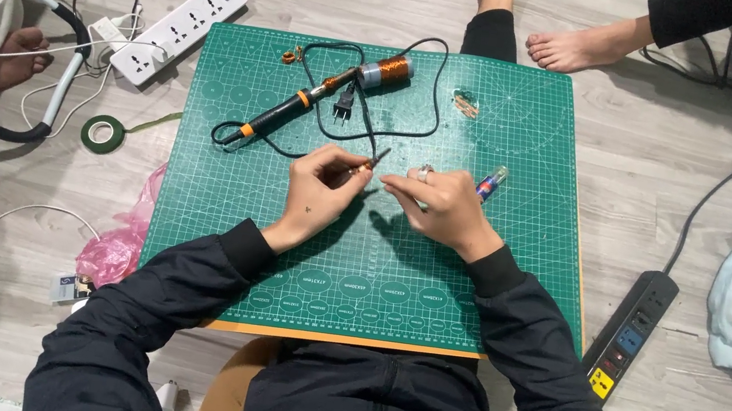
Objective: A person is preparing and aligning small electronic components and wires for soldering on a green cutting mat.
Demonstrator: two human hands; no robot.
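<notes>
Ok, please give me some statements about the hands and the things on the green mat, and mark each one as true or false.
1. Both hands work over the green cutting mat. True.
2. The left hand pinches a small thin piece at its fingertips. True.
3. The soldering iron is held in the right hand. False: it lies on the mat, beyond both hands.
4. The copper wire spool lies near the far edge of the mat. True.
5. The roll of green tape lies on the mat. False: it lies on the wooden floor, left of the mat.
</notes>
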